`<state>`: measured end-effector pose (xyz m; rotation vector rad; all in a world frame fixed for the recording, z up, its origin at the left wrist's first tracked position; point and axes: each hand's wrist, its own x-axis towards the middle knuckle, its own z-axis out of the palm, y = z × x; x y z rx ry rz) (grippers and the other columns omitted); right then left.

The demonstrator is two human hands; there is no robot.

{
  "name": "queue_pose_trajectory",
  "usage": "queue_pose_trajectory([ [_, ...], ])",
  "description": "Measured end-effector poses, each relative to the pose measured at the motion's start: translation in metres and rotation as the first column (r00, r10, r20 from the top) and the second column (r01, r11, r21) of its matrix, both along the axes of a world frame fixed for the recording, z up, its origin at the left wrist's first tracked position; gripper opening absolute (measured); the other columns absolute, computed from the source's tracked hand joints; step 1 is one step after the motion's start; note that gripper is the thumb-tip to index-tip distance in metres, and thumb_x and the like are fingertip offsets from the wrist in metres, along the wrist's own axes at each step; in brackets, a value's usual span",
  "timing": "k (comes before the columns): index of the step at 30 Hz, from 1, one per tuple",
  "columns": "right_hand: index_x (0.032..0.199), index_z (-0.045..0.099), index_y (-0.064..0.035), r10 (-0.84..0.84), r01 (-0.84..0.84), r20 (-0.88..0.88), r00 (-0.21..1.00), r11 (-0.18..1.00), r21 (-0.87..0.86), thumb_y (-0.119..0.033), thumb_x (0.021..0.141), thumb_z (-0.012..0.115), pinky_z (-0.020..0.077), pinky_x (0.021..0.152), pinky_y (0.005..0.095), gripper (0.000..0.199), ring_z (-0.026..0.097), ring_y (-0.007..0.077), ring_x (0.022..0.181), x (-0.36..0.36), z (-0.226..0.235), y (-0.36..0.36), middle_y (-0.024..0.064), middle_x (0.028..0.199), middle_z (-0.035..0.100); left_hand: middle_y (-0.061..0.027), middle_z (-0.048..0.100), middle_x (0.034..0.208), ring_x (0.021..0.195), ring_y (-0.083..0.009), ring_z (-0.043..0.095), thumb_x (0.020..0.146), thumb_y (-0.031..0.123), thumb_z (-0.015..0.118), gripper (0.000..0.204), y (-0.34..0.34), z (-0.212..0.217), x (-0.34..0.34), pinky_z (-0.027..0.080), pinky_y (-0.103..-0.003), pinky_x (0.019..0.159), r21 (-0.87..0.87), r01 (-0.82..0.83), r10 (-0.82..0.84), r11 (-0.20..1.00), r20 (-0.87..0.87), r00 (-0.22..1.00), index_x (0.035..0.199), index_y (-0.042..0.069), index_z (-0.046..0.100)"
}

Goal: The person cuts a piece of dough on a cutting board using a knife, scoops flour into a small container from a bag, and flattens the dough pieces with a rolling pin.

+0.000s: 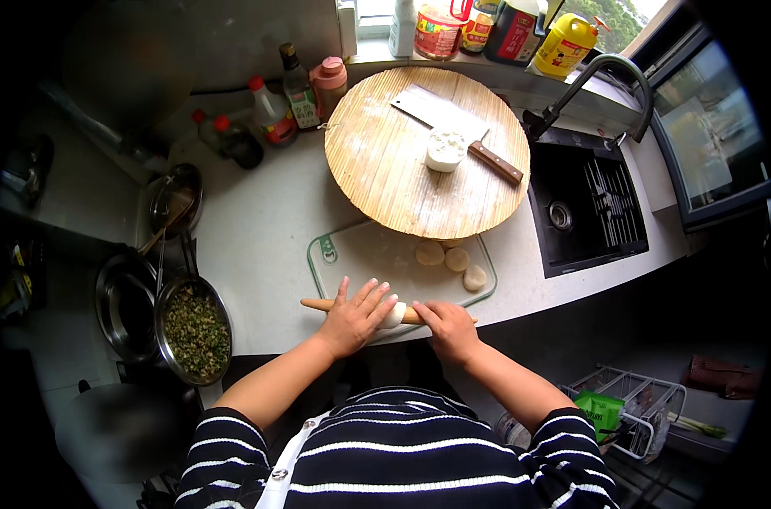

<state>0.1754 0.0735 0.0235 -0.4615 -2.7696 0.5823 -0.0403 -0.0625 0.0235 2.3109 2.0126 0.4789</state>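
A wooden rolling pin [318,304] lies crosswise over the near edge of a pale cutting board [364,250] with a green rim. My left hand [351,324] rests on the pin's left part, its fingers stretched out and spread. My right hand [450,329] is wrapped round the pin's right part. Between the two hands a white piece of dough [393,316] shows at the pin, partly covered by my left fingers. Several round dough pieces [457,258] sit on the board's right side, close to the round wooden mat.
Beyond the board, a round slatted mat [377,153] carries a cleaver [441,112] and a white tub of flour [446,149]. A pan of chopped green filling [195,332] stands at left, near bottles [273,114]. The black sink [585,199] is at right.
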Motion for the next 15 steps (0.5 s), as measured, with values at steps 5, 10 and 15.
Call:
queue_pose_trajectory([
  [5,0.123,0.057,-0.0082,0.0,0.002,0.023,1.0,0.997,-0.078,0.001,0.068,0.06,0.0486,0.075,0.0382,0.055,0.061,0.0281,0.09,-0.001,0.018,0.007,0.0095,0.102,0.062,-0.0114,0.062,0.121,0.108,-0.0308,0.06,0.083,0.015,0.057,0.039,0.019,0.004,-0.007,0.046,-0.047,0.093,0.195,0.147,-0.176,0.97,0.137,0.975,0.122,0.01,0.058],
  [10,0.117,0.06,-0.009,0.181,-0.168,-0.022,0.983,0.947,0.274,-0.009,0.077,0.059,0.0455,0.076,0.0335,0.039,0.059,0.0202,0.09,0.005,0.029,0.016,0.0051,0.1,0.059,-0.0142,0.064,0.115,0.104,-0.0286,0.063,0.095,0.015,0.051,0.028,0.021,-0.003,-0.004,0.052,-0.044,0.086,-0.527,-0.112,0.538,0.843,0.832,0.135,0.117,0.001,0.058],
  [15,0.111,0.063,-0.0112,0.201,-0.132,-0.095,0.975,0.866,0.482,-0.017,0.082,0.056,0.0412,0.083,0.0325,0.03,0.056,0.0168,0.092,0.017,0.021,0.021,0.0022,0.097,0.057,-0.0181,0.055,0.126,0.112,-0.0328,0.059,0.101,0.019,0.044,0.034,0.043,-0.019,-0.023,0.048,-0.048,0.099,-0.712,-0.018,0.441,0.702,0.454,-0.775,0.129,-0.001,0.041],
])
